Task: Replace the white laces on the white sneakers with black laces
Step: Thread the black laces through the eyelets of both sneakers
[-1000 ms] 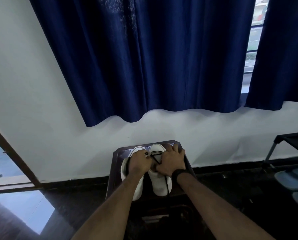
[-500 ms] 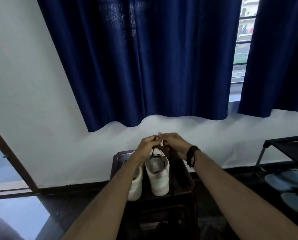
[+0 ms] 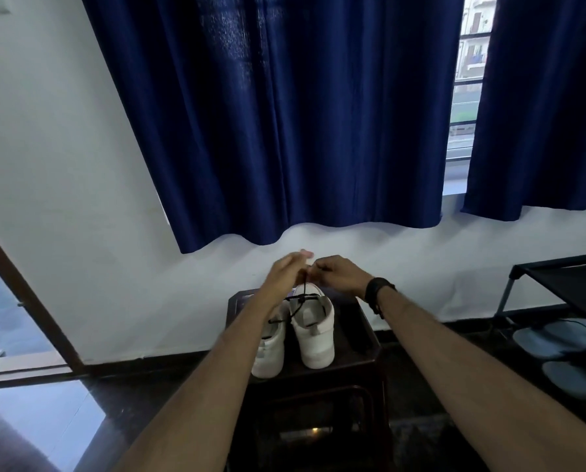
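Note:
Two white sneakers stand side by side on a dark stool [image 3: 359, 338], heels toward me. The right sneaker [image 3: 313, 335] has a black lace [image 3: 301, 301] threaded across its top, and the lace runs up from it to my hands. The left sneaker [image 3: 271, 349] is partly hidden by my left forearm; a bit of black lace shows at its opening. My left hand [image 3: 286, 272] and my right hand [image 3: 335, 272] are raised together just above the right sneaker's toe end, both pinching the black lace taut between them.
Dark blue curtains [image 3: 284, 114] hang on the white wall behind the stool. A black shoe rack [image 3: 564, 281] with grey slippers [image 3: 557, 338] under it stands at the right. A glass door frame [image 3: 25, 294] is at the left. The floor is dark and glossy.
My hands have risen from resting on the sneakers to above their toe end, drawing the black lace upward. The camera has tilted up slightly.

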A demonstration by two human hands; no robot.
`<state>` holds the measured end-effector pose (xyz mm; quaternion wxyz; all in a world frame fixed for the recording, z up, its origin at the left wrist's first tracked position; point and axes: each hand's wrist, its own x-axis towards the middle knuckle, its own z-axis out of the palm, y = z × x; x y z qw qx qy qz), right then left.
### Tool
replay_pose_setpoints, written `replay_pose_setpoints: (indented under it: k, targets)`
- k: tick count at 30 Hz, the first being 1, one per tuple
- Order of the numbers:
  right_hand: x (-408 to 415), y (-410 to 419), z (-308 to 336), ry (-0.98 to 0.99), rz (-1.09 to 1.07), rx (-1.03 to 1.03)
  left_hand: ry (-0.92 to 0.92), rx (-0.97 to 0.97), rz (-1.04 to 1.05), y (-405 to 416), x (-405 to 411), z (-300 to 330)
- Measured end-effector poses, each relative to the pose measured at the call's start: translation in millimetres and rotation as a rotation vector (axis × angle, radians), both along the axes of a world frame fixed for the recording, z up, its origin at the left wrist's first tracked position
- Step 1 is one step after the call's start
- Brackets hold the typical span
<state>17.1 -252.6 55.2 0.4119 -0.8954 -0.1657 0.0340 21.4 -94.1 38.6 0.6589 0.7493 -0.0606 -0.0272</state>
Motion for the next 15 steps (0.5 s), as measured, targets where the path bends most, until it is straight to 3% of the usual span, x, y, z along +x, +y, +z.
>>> replay_pose_setpoints:
  k: [2, 4, 9, 12, 13, 15]
  targets:
    - [1.9, 2.6, 1.0, -0.023, -0.039, 0.069, 0.076, 0.094, -0.106, -0.9, -6.2, 4.0]
    - [-1.5, -5.9, 5.7, 0.037, -0.017, 0.176, 0.048, 0.174, -0.078, 12.5, -5.4, 0.9]
    - [-1.2, -42.1, -6.7, 0.167, 0.019, 0.094, -0.027, 0.322, 0.216, 46.1, 0.9, -14.0]
    - [8.3, -44.3, -22.6, 0.039, -0.085, -0.018, -0.139, 0.774, 0.307, 41.7, 1.7, -23.2]
    - [9.4, -40.7, -25.9, -0.025, -0.108, -0.045, -0.197, 0.784, 0.265, 34.6, 2.9, -22.7]
    - [10.4, -27.5, -30.3, -0.145, -0.145, -0.041, -0.132, 0.459, 0.084, 11.8, 2.8, -15.9]
